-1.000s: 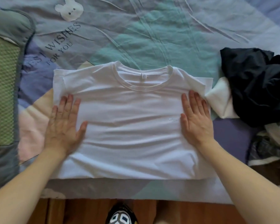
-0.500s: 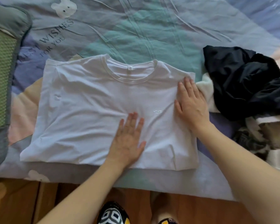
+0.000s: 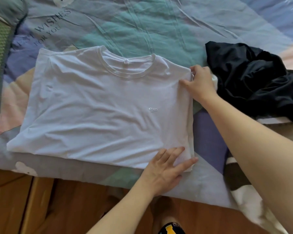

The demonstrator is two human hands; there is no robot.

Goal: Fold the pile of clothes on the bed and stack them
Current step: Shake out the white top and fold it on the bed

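I see a white T-shirt [image 3: 98, 105] lying flat, front up, on the bed, sleeves tucked under, collar toward the far side, lightly wrinkled. Just beside its right edge sits a crumpled black garment [image 3: 254, 80], unfolded, over a white piece.

One head-worn wide-angle view looked forward and steeply down, close over the bed [image 3: 142, 22] edge; floor [image 3: 57, 208] strip showed along the frame bottom.
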